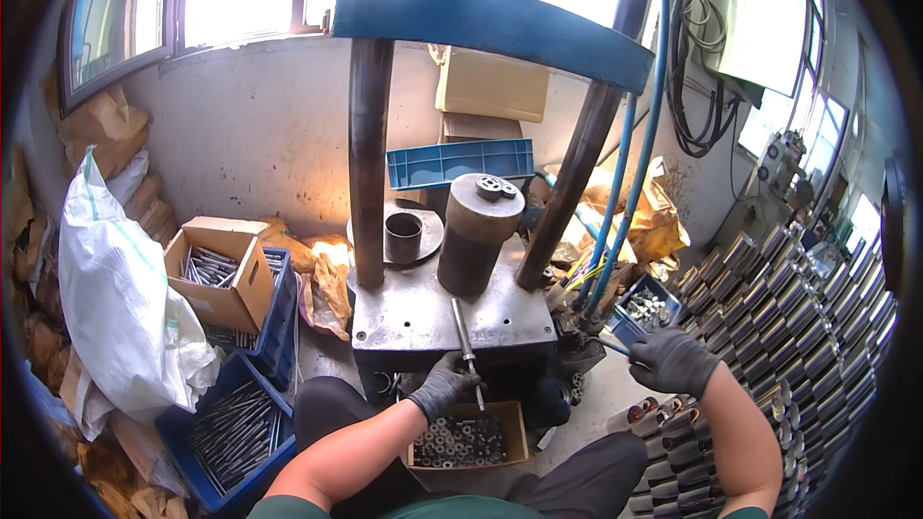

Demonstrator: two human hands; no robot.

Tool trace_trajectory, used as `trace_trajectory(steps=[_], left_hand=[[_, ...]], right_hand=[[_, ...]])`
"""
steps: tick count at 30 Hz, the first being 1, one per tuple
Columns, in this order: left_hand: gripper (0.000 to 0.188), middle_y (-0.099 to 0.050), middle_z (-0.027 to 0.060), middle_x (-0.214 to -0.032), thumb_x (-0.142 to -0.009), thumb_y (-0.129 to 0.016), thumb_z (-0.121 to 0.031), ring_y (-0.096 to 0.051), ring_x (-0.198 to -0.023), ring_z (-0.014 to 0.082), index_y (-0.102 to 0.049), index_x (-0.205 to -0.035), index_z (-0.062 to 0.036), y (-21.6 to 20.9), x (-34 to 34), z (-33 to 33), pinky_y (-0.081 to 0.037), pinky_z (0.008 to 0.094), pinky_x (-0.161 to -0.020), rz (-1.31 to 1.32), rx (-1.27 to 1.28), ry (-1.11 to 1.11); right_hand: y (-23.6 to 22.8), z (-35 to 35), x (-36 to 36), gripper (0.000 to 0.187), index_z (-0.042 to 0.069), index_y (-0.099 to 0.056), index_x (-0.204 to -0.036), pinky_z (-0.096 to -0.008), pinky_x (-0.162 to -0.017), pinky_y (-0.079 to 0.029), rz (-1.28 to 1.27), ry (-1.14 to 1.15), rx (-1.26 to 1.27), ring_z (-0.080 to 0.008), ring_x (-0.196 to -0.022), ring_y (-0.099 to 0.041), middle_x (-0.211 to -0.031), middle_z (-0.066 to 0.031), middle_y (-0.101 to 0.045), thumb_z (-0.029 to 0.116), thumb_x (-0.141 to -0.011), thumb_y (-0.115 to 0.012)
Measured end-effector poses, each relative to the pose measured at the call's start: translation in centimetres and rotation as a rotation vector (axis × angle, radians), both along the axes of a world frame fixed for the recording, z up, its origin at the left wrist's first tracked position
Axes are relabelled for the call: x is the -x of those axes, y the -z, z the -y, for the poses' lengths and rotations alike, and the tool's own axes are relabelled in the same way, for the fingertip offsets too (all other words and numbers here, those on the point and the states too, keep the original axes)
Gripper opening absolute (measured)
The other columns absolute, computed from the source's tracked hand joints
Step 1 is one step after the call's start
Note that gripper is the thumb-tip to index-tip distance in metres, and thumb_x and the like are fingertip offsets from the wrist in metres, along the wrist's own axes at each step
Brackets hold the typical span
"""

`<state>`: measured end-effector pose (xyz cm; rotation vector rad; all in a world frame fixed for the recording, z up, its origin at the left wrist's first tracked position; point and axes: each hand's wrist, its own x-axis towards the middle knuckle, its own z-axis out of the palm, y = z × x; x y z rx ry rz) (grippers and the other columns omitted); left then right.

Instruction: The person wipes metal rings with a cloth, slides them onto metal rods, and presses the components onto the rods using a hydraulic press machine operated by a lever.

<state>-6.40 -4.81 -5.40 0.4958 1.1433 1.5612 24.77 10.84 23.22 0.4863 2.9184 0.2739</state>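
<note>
My left hand (445, 386), in a dark grey glove, is closed around a slim steel rod (461, 325). The rod stands tilted at the front edge of a metal press table (389, 322), its upper end over the table and its lower end below my fingers. My right hand (676, 362), gloved too, grips a lever handle (609, 344) at the press's right side. On the table stands a thick dark cylinder (471, 245) with small round ring parts (493, 186) on top. A short open tube (403, 236) sits on a round plate at left.
Two posts carry a blue crossbeam (490, 27) above the table. Between my knees is a cardboard box (519, 434) of small rings. Left are blue crates (183, 432) of rods and a white sack (125, 288). Stacked dark tubes (769, 327) fill the right side; blue hoses (635, 183) run nearby.
</note>
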Motion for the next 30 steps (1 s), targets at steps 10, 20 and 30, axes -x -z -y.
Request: trace_trajectory(steps=[10,20,30], left_hand=[[0.061,-0.059,0.0073,-0.107,-0.088,-0.071,0.008,-0.063,-0.095,0.0159,-0.042,-0.139,-0.0056,-8.8,0.8,-1.8,-0.059,0.0334,-0.082,-0.544,-0.387,-0.167],[0.039,-0.049,0.0025,-0.098,-0.093,-0.056,0.015,-0.067,-0.088,0.0189,-0.044,-0.119,-0.0102,-26.1,12.4,-14.7,-0.062,0.0332,-0.073,-1.029,-0.689,-0.608],[0.042,-0.053,0.0053,-0.088,-0.087,-0.059,0.016,-0.062,-0.073,0.0196,-0.045,-0.118,-0.0078,-26.8,17.9,-20.4,-0.058,0.0335,-0.066,-0.993,-0.433,-0.801]], right_hand=[[3.4,-1.3,-8.6,0.044,0.008,-0.072,-0.116,-0.047,-0.085,-0.055,-0.343,0.314,0.08,-0.0362,-0.094,-0.069,-0.108,-0.0166,-0.071,0.041,-0.088,-0.064],[3.7,-0.5,-8.1,0.07,0.005,-0.064,-0.127,-0.0477,-0.079,-0.055,-0.478,0.425,0.027,-0.0379,-0.09,-0.07,-0.1,-0.0217,-0.07,0.063,-0.088,-0.066],[3.0,0.0,-7.0,0.066,0.0,-0.07,-0.119,-0.0478,-0.084,-0.056,-0.597,0.418,0.087,-0.0402,-0.091,-0.071,-0.098,-0.023,-0.073,0.058,-0.088,-0.069]])
